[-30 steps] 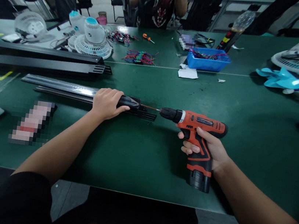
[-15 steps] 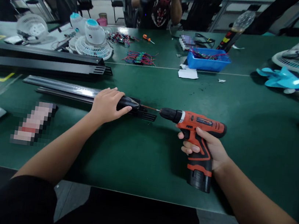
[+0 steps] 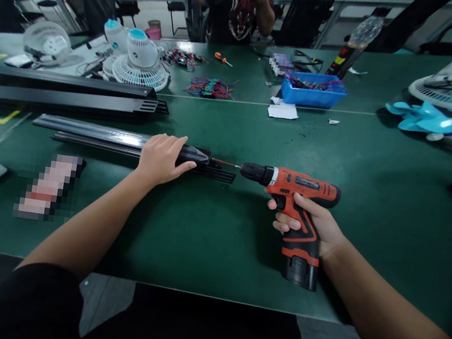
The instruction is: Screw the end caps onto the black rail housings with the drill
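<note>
Two bare hands: both occupied, one on each side of a thin reddish bit (image 3: 224, 162).
Left hand (image 3: 160, 157): closed over the black bars (image 3: 96, 131) near their right end, thumb angled toward that end.
Right hand (image 3: 329, 231): wrapped around the handle of the orange-and-black drill (image 3: 303, 185), a fingertip by the trigger; whether the trigger is pressed cannot be told.
Black bars: lying lengthwise on the green table (image 3: 200, 233), slotted strips (image 3: 223, 176) projecting below the dark end piece (image 3: 196, 155).
Bit: extends from the drill's black chuck (image 3: 255, 172) toward the end piece; its tip is too fine to show whether it is seated.
Step in hand: judged to be driving or lining up at the bar end, with the bars braced by hand.
Demand on the hands: in judgement, the drill kept in line with the bit and the bars kept from rolling or sliding; a slanted push could let the tip slip.
Far side: a blue tray (image 3: 312, 96), bundled wires (image 3: 210, 87) and an orange-handled screwdriver (image 3: 220, 57), with a person (image 3: 241, 14) opposite.
</note>
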Action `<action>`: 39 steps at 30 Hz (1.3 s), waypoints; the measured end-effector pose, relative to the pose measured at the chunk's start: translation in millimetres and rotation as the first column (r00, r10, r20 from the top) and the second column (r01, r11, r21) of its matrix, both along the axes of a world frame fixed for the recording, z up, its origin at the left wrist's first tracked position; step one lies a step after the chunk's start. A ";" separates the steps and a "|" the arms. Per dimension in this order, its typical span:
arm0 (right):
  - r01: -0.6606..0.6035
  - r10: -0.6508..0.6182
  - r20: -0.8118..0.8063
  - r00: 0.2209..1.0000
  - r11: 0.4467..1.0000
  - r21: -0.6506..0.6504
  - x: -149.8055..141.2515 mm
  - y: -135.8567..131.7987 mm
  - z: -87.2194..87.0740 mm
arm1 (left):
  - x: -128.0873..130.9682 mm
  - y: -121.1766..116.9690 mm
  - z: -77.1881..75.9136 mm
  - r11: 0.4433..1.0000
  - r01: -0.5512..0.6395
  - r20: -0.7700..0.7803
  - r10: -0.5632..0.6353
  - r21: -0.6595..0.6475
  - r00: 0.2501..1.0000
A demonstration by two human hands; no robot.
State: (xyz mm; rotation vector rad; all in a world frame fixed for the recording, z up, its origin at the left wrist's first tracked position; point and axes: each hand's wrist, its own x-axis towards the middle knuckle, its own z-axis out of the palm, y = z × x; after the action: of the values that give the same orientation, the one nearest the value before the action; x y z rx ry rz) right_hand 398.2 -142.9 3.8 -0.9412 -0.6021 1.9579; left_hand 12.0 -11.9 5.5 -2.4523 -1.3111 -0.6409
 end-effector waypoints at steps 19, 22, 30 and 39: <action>-0.152 0.151 0.017 0.988 0.988 0.023 3.6 -2.0 2.6 | 3.3 -0.9 4.1 0.999 -0.015 -0.022 0.016 0.032 1.000; -0.126 0.126 0.022 0.992 0.992 0.005 2.4 -2.2 1.6 | 3.2 -0.9 4.1 0.999 -0.013 -0.030 0.014 0.032 0.999; -0.114 0.114 0.006 0.994 0.994 0.003 2.1 -2.6 2.4 | 1.7 0.0 1.0 0.999 0.000 -0.027 0.001 0.047 1.000; -0.140 0.140 -0.001 0.990 0.989 0.042 -1.0 -3.6 5.8 | 0.9 1.5 0.2 0.997 -0.003 -0.049 0.007 0.073 0.999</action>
State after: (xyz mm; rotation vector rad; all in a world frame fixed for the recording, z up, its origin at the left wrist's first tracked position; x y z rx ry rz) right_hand 397.2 -146.5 9.7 -0.8896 -0.7215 2.0617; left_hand 12.9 -10.4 5.7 -2.3898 -1.2527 -0.6129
